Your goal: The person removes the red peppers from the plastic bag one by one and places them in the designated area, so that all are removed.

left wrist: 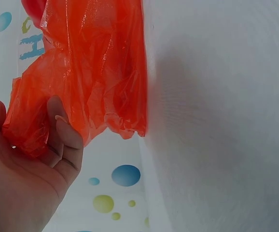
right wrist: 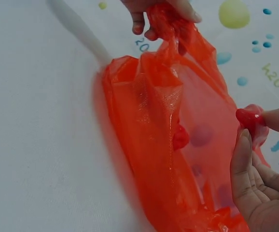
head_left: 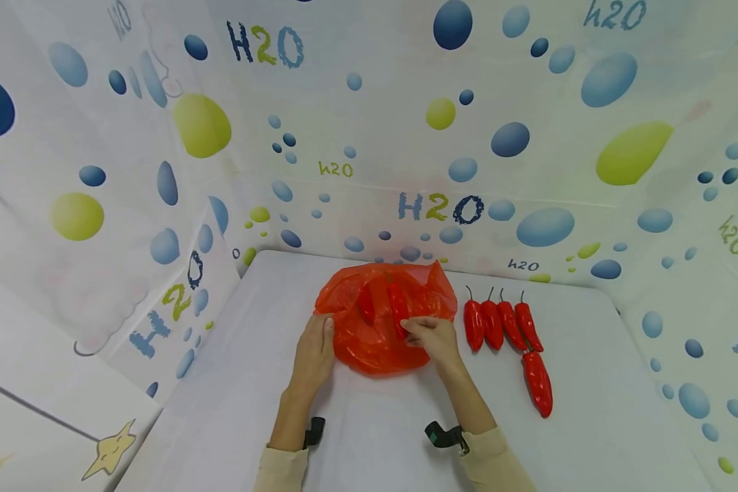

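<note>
A thin orange-red plastic bag (head_left: pixel 372 359) stands spread at the mouth on the white table. My left hand (head_left: pixel 313 345) grips its left edge; the left wrist view shows fingers and thumb bunched round the film (left wrist: pixel 31 123). Over the bag, my right hand (head_left: pixel 435 338) pinches a glossy red chili pepper (head_left: pixel 398 304) by its lower end, stem pointing away. In the right wrist view the pepper's blunt tip (right wrist: pixel 253 121) sits between thumb and fingers. Another red pepper (head_left: pixel 365 304) lies inside the bag, left of the held one.
To the right of the bag, several red peppers (head_left: pixel 493 326) lie in a row with stems pointing away. One more pepper (head_left: pixel 538 384) lies nearer, below the row's right end. A printed curtain (head_left: pixel 369 137) rises behind the table (head_left: pixel 590 369) and along its sides.
</note>
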Tool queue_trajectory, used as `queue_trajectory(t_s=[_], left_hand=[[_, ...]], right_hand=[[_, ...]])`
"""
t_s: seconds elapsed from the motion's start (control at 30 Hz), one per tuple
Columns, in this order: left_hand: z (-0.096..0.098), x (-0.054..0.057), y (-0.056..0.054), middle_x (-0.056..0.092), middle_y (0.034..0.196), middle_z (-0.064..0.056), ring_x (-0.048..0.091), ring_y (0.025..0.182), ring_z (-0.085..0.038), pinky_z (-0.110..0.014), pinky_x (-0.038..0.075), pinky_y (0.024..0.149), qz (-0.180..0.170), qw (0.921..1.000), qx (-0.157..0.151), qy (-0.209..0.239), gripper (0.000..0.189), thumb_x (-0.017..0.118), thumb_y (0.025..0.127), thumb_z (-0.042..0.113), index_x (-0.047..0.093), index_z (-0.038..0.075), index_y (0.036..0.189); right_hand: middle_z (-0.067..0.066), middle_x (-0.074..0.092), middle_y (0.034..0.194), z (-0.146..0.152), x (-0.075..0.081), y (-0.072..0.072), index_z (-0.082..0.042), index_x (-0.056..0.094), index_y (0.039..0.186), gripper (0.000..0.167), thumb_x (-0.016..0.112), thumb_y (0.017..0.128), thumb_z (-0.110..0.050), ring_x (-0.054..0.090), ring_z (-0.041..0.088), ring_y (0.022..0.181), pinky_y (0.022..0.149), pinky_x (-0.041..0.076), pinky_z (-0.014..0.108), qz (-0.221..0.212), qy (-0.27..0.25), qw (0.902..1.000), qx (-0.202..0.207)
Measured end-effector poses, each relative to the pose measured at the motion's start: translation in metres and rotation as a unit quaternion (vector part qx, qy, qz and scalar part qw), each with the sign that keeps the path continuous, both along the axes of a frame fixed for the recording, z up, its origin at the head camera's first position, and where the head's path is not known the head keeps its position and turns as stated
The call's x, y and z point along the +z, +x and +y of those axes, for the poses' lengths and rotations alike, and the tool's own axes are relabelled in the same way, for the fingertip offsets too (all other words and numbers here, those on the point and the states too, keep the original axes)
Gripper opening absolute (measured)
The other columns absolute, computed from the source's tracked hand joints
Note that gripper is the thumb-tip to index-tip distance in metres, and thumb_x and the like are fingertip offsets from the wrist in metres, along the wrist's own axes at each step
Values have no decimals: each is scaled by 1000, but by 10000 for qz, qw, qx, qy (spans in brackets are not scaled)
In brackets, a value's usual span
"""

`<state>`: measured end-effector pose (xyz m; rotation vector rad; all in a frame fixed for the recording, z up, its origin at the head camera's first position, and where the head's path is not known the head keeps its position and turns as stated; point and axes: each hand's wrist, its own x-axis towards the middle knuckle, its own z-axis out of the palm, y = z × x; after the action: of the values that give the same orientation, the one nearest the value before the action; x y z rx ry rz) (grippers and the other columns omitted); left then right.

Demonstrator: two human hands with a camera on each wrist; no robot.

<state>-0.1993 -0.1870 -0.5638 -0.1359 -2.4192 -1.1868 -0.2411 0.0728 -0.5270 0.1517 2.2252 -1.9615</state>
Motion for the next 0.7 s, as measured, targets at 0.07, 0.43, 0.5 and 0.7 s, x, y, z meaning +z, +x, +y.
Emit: queue_trajectory(t_s=[0.07,0.43,0.5,0.7], left_hand=[[0,0,0,61,115,-11,59,107,-28,-49,51,100,-19,10000,5,4,32,43,114,25,62,2,127],[1,3,0,61,121,-14,59,114,-31,-52,49,106,-69,10000,-10,19,29,45,113,21,61,3,129],[2,3,1,61,122,-14,59,116,-32,-52,48,108,-105,9999,-20,19,30,45,113,21,60,3,130],[2,4,1,61,124,-13,58,117,-31,-52,47,108,-244,9997,-12,41,32,44,113,24,59,3,132]], right_hand=[[14,75,100,1,1,2,-3,77,117,37,79,94,-32,72,24,86,87,61,41,18,10,10000,-30],[14,75,101,14,-1,11,-2,77,117,36,79,94,-31,72,24,85,85,61,40,30,-21,10000,-54],[15,75,102,17,-1,10,-3,77,117,36,79,94,-30,72,24,85,85,61,40,-7,-57,9999,-99],[21,74,103,23,1,10,-1,78,114,35,80,94,-29,72,24,83,78,62,33,-43,-144,9998,-124]])
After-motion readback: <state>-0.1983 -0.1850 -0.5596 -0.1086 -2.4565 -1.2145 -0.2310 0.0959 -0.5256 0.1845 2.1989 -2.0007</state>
